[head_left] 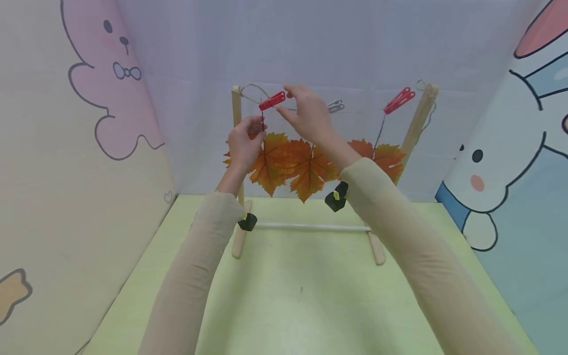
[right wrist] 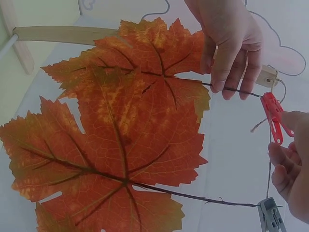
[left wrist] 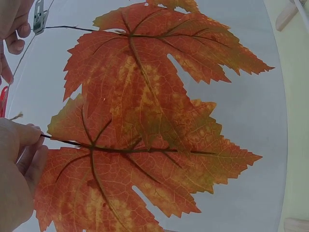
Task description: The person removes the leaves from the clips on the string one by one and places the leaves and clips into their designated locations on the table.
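My left hand (head_left: 245, 143) pinches the dark stem of an orange-red maple leaf (left wrist: 145, 174) between thumb and fingers. A red clothespin (head_left: 272, 101) sits on the string at the top of that stem, just above this hand. Around the clothespin's handle end is my right hand (head_left: 310, 116), its thumb and index finger spread apart. In the right wrist view, the index finger (right wrist: 294, 121) overlaps the red handle. A second leaf (right wrist: 116, 150) hangs beside the first, its stem held by a grey clothespin (right wrist: 272, 215).
A twine line runs between a left wooden post (head_left: 237, 106) and a right wooden post (head_left: 419, 121). Another red clothespin (head_left: 398, 100) holds a further leaf (head_left: 389, 160) near the right post. Below, a white rod (head_left: 310, 227) joins the feet on the pale green table (head_left: 288, 305).
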